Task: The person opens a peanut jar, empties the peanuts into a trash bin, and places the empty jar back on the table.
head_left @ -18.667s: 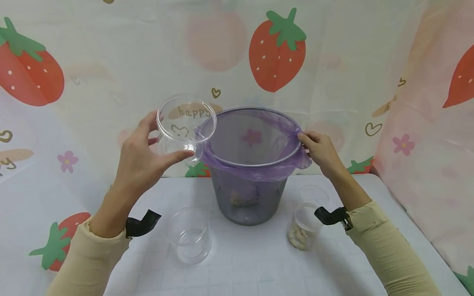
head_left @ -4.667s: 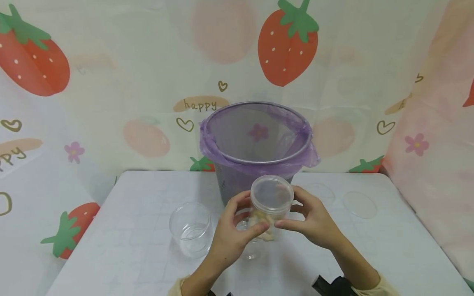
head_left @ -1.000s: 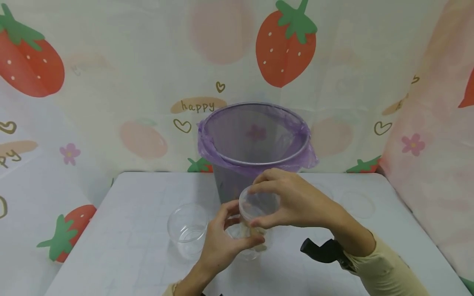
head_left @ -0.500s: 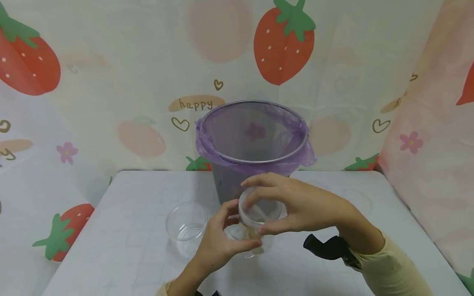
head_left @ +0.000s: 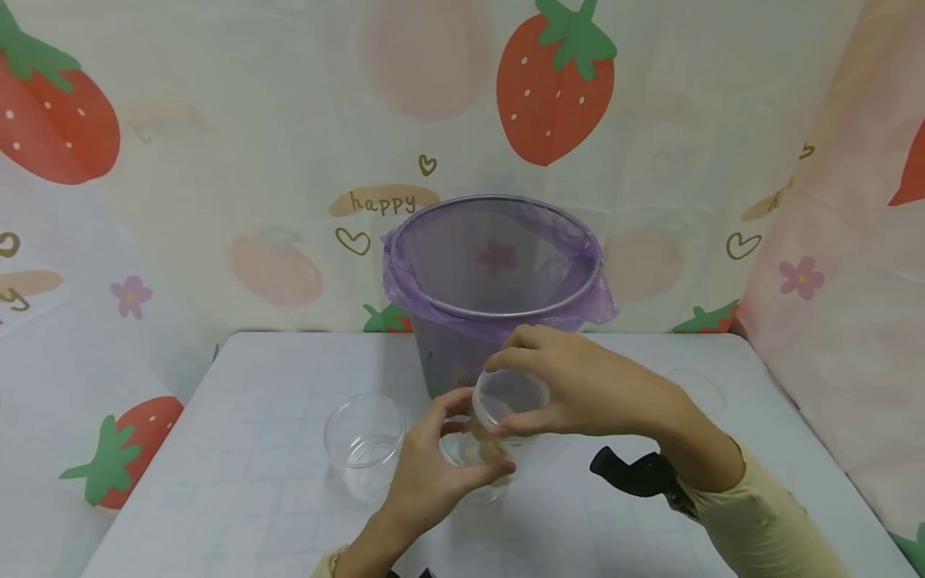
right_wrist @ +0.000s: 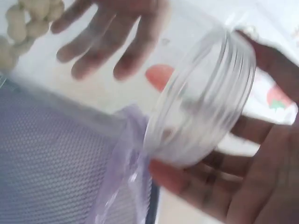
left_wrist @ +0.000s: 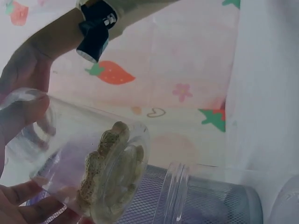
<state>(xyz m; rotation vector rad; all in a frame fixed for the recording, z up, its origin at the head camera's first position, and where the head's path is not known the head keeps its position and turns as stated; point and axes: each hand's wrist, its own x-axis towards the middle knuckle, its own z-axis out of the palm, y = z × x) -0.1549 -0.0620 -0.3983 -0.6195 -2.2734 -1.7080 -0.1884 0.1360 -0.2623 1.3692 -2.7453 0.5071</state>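
Observation:
My left hand grips a clear plastic jar around its side, thumb at the front. Several peanuts in their shells lie at the bottom of it. At the jar's top my right hand holds the clear ridged lid by its edge, fingers on the far side and thumb on the near side. The lid sits at the jar's mouth. Fingers of both hands cover part of the jar in the head view.
Right behind the hands stands a grey mesh wastebasket lined with a purple plastic bag. An empty clear jar stands at left; another clear threaded jar is close behind the held one. A thin clear disc lies at right.
Earlier the left hand held an empty jar and the right touched the basket's rim; later both held the peanut jar's sides. Over the last second the right hand has shifted its grip around the lid.

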